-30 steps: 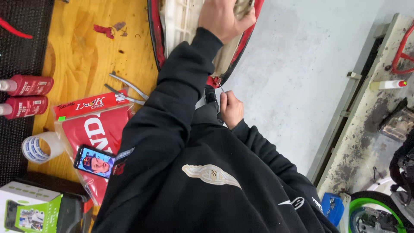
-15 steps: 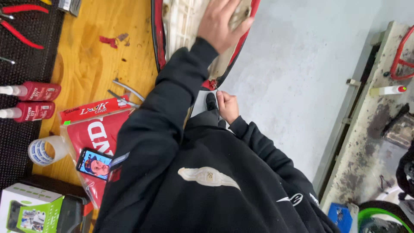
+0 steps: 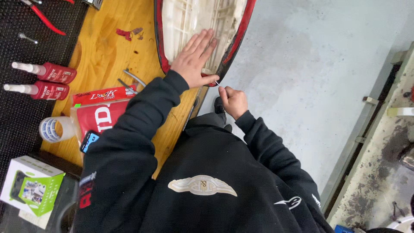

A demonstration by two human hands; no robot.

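Observation:
My left hand (image 3: 194, 60) lies flat, fingers spread, on the white ribbed inner side of a plastic panel with a red rim (image 3: 185, 17), which overhangs the wooden bench's (image 3: 108, 56) edge. Just below it, my right hand (image 3: 233, 101) pinches a thin white strip (image 3: 217, 83) at the panel's lower rim, close to my left thumb. Both arms are in black sleeves.
On the black mat (image 3: 17, 108) at the left lie two red bottles (image 3: 56, 73) and red-handled pliers (image 3: 45, 19). Near my left sleeve are a tape roll (image 3: 54, 128), a red package (image 3: 97, 114), a phone (image 3: 88, 141) and a green-white box (image 3: 32, 185). Grey concrete floor (image 3: 310, 64) lies to the right.
My left hand has slid down from the panel's top and now lies flat on it. My right hand has risen to the panel's lower rim. The view has shifted downward.

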